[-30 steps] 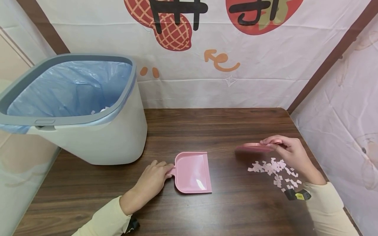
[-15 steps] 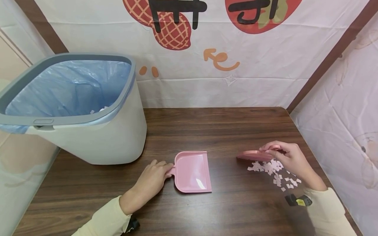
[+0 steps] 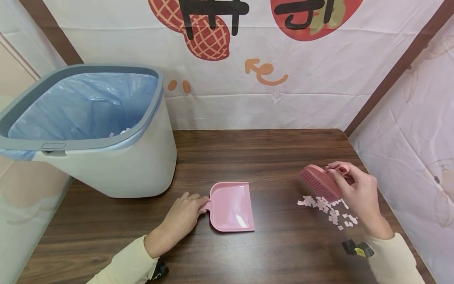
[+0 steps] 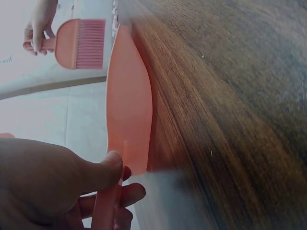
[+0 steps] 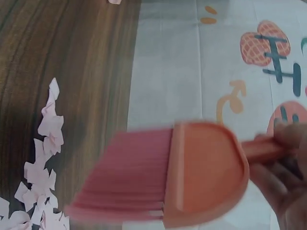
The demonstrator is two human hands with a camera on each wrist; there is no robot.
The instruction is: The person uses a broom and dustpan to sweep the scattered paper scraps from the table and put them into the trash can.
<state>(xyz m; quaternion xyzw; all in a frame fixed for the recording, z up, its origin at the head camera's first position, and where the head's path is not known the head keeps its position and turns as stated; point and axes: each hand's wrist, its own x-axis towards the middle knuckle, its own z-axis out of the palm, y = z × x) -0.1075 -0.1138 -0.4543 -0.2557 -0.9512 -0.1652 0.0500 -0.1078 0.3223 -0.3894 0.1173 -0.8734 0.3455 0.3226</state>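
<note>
A pink dustpan lies on the wooden table, its straight lip facing right. My left hand grips its short handle; the left wrist view shows the thumb and fingers round that handle. At the right, my right hand holds a small pink hand brush by its looped handle, tilted, with its bristles pointing down. Scraps of white paper lie scattered below and in front of the brush, partly hidden by it. In the right wrist view the bristles are blurred and appear just above the table.
A white bin with a grey rim and blue liner stands at the back left, with a few paper scraps visible inside. Printed white cloth hangs behind the wooden table, and another sheet hangs along its right side.
The brush first came down toward the paper scraps, then swung round so its bristle side shows, over the scraps' far edge. The left hand and dustpan have stayed put.
</note>
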